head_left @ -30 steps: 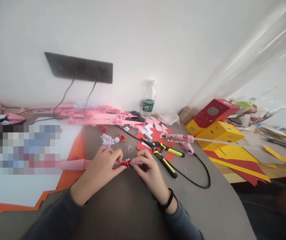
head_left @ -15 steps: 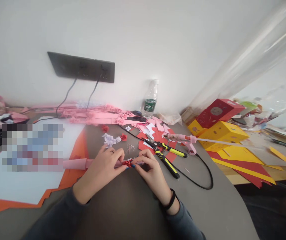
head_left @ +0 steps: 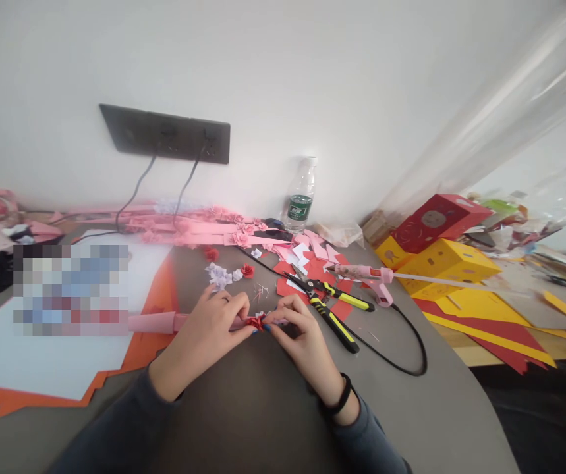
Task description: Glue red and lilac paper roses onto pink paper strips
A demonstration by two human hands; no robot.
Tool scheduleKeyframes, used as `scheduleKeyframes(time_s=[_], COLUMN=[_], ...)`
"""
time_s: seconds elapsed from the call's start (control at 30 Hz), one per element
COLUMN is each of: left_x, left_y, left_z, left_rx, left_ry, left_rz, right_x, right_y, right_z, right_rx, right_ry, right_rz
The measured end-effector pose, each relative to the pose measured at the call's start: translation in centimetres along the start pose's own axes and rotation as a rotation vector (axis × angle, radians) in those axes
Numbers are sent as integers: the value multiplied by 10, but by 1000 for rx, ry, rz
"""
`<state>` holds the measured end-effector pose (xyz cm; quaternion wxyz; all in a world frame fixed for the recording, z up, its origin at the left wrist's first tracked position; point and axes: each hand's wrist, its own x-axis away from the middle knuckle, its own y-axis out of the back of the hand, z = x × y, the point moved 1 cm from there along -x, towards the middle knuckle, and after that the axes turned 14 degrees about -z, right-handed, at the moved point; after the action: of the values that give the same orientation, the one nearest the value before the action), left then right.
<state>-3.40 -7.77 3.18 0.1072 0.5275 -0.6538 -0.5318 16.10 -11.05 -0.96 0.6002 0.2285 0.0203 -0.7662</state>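
Between my two hands, low over the grey table, is a red paper flower [head_left: 255, 322] against a pink paper stick [head_left: 153, 322]. My left hand [head_left: 216, 321] pinches the flower from the left, and the stick runs out beneath its wrist side. From the right, my right hand [head_left: 296, 330] grips the flower's other edge with thumb and fingers. A bit of white paper shows behind the red petals; my fingers hide most of the rest. Just beyond my left hand lie white paper flowers [head_left: 219, 276] and a small red paper flower [head_left: 247, 270].
Pliers with yellow-black handles [head_left: 333, 322] and a pink glue gun [head_left: 369, 278] with its black cord lie to the right among red paper scraps [head_left: 315, 264]. A water bottle [head_left: 301, 201] stands by the wall. Yellow boxes [head_left: 443, 266] are farther right; white sheets [head_left: 60, 368] lie left.
The whole view has shifted slightly, so things appear a little farther right. Both hands keep their pinch on the red flower, with barely any finger movement.
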Motion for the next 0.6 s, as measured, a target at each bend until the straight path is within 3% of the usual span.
scheduleKeyframes(time_s=[0.17, 0.33, 0.5, 0.6], left_x=[0, 3, 10, 25], left_y=[2, 14, 45, 60], left_z=[-1, 10, 40, 67], left_rx=[26, 41, 9, -123], left_ry=[29, 157, 245, 273], left_rz=[14, 50, 57, 102], right_x=[-3, -6, -7, -7], right_y=[3, 11, 14, 14], right_z=[3, -3, -15, -18], right_rx=[-13, -67, -139, -147], right_ry=[28, -4, -57, -59], right_rz=[2, -23, -74, -109])
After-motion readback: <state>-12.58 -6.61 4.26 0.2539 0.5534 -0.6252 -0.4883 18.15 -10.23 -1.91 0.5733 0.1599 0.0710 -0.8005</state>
